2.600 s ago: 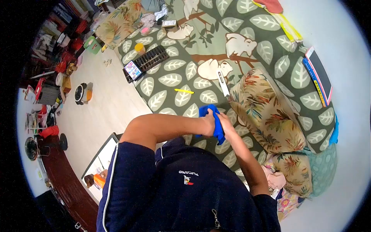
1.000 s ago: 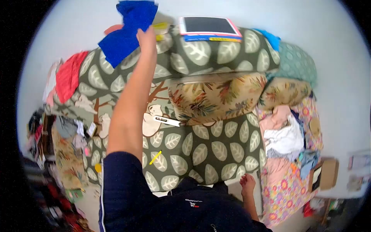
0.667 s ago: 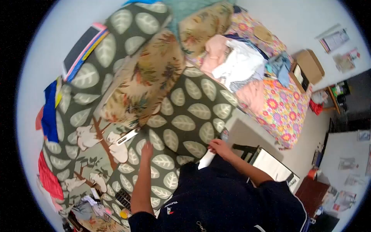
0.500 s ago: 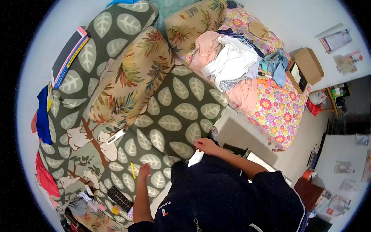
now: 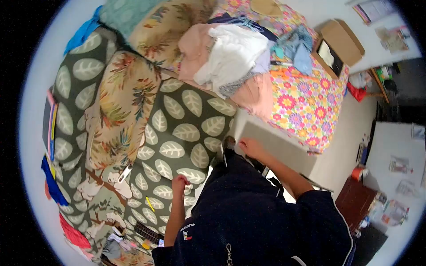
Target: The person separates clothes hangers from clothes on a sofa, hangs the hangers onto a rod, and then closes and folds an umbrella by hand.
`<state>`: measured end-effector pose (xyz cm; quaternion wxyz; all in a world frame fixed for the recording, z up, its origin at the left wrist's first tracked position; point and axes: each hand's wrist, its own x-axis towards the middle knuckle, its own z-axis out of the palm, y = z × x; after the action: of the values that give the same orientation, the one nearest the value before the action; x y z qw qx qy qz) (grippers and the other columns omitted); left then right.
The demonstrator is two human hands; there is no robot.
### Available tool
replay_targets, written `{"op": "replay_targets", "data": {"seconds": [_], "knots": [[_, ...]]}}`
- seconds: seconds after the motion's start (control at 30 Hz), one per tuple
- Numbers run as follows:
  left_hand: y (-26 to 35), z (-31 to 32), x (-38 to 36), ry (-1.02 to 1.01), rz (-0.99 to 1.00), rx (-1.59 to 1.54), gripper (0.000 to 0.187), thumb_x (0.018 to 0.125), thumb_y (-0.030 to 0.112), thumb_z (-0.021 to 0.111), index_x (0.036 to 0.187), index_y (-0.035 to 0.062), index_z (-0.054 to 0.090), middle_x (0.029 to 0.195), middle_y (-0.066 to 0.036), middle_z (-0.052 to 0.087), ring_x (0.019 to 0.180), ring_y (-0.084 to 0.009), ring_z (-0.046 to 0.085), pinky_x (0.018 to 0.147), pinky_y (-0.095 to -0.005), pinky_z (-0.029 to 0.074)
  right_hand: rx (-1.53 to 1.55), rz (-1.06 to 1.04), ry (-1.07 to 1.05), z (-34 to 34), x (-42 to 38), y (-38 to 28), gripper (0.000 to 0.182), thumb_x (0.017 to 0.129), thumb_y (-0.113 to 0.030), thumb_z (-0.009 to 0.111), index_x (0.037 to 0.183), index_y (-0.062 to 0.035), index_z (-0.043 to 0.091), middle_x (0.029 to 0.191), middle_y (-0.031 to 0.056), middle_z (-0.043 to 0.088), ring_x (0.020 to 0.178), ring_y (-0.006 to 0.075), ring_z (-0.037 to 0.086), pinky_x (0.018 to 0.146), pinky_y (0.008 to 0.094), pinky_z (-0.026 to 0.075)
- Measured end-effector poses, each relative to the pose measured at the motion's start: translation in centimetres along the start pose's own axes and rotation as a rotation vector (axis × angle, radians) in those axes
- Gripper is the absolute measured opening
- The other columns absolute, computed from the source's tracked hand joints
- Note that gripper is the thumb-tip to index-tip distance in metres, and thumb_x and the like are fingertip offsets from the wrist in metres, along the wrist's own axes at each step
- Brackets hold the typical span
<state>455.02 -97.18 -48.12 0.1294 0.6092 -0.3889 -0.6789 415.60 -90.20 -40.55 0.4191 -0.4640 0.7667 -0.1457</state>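
My left hand [image 5: 180, 182] hangs over the bedding edge with its fingers loosely apart and nothing seen in it. Beneath it spreads the dark green leaf-pattern bedding [image 5: 186, 132]. A thin yellow stick-like thing [image 5: 150, 203] lies on the bedding to the left of this hand. Farther left rests a slim white object with a small dark display [image 5: 125, 174]. My right hand [image 5: 250, 147] is held over the floor gap beside the bedding, its fingers curled in, with nothing visible in them.
A clothes pile [image 5: 237, 55] lies on the floral-covered bed [image 5: 295, 106], near an open cardboard box [image 5: 344, 42]. Two leaf-print cushions, the nearer a long cushion [image 5: 120, 106], lie on the bedding. The pale floor [image 5: 275, 137] runs between the beds. A brown case-like thing [image 5: 355, 201] stands at right.
The view has shifted and turned, so the clothes and cushions sit farther left. My body has moved toward the floor gap. Both hands stay without any visible object.
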Motion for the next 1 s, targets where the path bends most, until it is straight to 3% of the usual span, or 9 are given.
{"op": "replay_targets", "data": {"seconds": [0.17, 0.27, 0.4, 0.57, 0.7, 0.77, 0.8, 0.87, 1.0], "knots": [[5.0, 3.8, 6.9, -0.286, -0.026, 0.187, 0.013, 0.071, 0.001, 0.041, 0.068, 0.0014, 0.053, 0.053, -0.008, 0.051, 0.047, -0.0163, 0.051, 0.049, -0.0286, 0.046, 0.043, 0.041, -0.039, 3.4, -4.1, 1.4, 0.027, 0.083, -0.030, 0.046, 0.092, -0.0062, 0.058, 0.086, 0.0158, 0.060, 0.082, 0.0345, 0.056, 0.072, 0.0436, 0.044], [6.7, 3.5, 9.6, -0.180, -0.251, 0.375, 0.019, 0.077, 0.019, 0.053, 0.074, 0.0006, 0.055, 0.056, -0.007, 0.053, 0.049, -0.0150, 0.053, 0.049, -0.0277, 0.046, 0.106, 0.172, -0.107, 5.4, -6.6, 2.1, 0.028, 0.083, -0.029, 0.047, 0.091, -0.0049, 0.057, 0.088, 0.0154, 0.059, 0.085, 0.0331, 0.056, 0.074, 0.0430, 0.044], [7.3, 2.8, 10.1, -0.249, -0.087, 0.511, 0.029, 0.080, 0.028, 0.054, 0.080, -0.0008, 0.056, 0.063, -0.008, 0.057, 0.053, -0.0152, 0.055, 0.051, -0.0268, 0.045, 0.114, 0.173, -0.191, 7.0, -6.5, 3.6, 0.027, 0.082, -0.028, 0.049, 0.091, -0.0050, 0.058, 0.088, 0.0148, 0.060, 0.085, 0.0330, 0.056, 0.073, 0.0421, 0.044], [6.5, 4.5, 10.4, -0.354, -0.310, 0.736, 0.026, 0.080, 0.028, 0.054, 0.084, 0.0017, 0.057, 0.064, -0.010, 0.060, 0.052, -0.0166, 0.058, 0.046, -0.0252, 0.043, 0.230, 0.147, 0.003, 3.3, -4.2, 5.5, 0.026, 0.082, -0.028, 0.048, 0.090, -0.0050, 0.059, 0.090, 0.0148, 0.059, 0.085, 0.0332, 0.056, 0.074, 0.0421, 0.044], [6.9, 9.5, 13.1, -0.351, -0.477, 0.841, 0.024, 0.080, 0.025, 0.052, 0.084, 0.0012, 0.057, 0.066, -0.010, 0.060, 0.051, -0.0166, 0.057, 0.044, -0.0262, 0.043, 0.250, 0.222, -0.048, -1.4, -2.6, 9.4, 0.026, 0.082, -0.026, 0.047, 0.091, -0.0043, 0.059, 0.091, 0.0147, 0.059, 0.087, 0.0327, 0.055, 0.075, 0.0414, 0.044], [9.1, 14.2, 15.0, -0.396, -0.412, 0.787, 0.026, 0.080, 0.025, 0.052, 0.084, 0.0001, 0.057, 0.067, -0.011, 0.060, 0.052, -0.0184, 0.057, 0.043, -0.0270, 0.043, 0.247, 0.240, -0.010, -3.9, -2.4, 12.4, 0.027, 0.083, -0.026, 0.047, 0.092, -0.0039, 0.059, 0.091, 0.0153, 0.059, 0.087, 0.0333, 0.055, 0.075, 0.0407, 0.044], [5.1, 13.5, 20.9, -0.510, -0.440, 0.667, 0.026, 0.080, 0.026, 0.052, 0.083, 0.0005, 0.057, 0.067, -0.010, 0.061, 0.052, -0.0183, 0.057, 0.045, -0.0280, 0.043, 0.263, 0.248, 0.014, -5.6, -2.4, 13.8, 0.027, 0.083, -0.026, 0.047, 0.092, -0.0038, 0.059, 0.091, 0.0157, 0.059, 0.087, 0.0333, 0.055, 0.075, 0.0405, 0.044], [13.0, 22.3, 20.1, -0.472, -0.114, 0.782, 0.023, 0.081, 0.023, 0.051, 0.078, 0.0008, 0.056, 0.064, -0.007, 0.058, 0.053, -0.0161, 0.055, 0.049, -0.0286, 0.043, 0.293, 0.262, 0.024, -8.4, -2.3, 16.3, 0.028, 0.084, -0.027, 0.047, 0.094, -0.0029, 0.058, 0.091, 0.0172, 0.059, 0.086, 0.0333, 0.056, 0.075, 0.0396, 0.044], [22.2, 32.8, 25.2, -0.416, 0.081, 0.719, 0.024, 0.084, 0.024, 0.050, 0.086, 0.0003, 0.055, 0.074, -0.006, 0.059, 0.061, -0.0129, 0.055, 0.054, -0.0250, 0.045, 0.311, 0.406, 0.198, -13.5, -2.1, 22.3, 0.030, 0.084, -0.027, 0.047, 0.095, -0.0020, 0.058, 0.089, 0.0176, 0.060, 0.082, 0.0327, 0.057, 0.074, 0.0383, 0.044]]}}
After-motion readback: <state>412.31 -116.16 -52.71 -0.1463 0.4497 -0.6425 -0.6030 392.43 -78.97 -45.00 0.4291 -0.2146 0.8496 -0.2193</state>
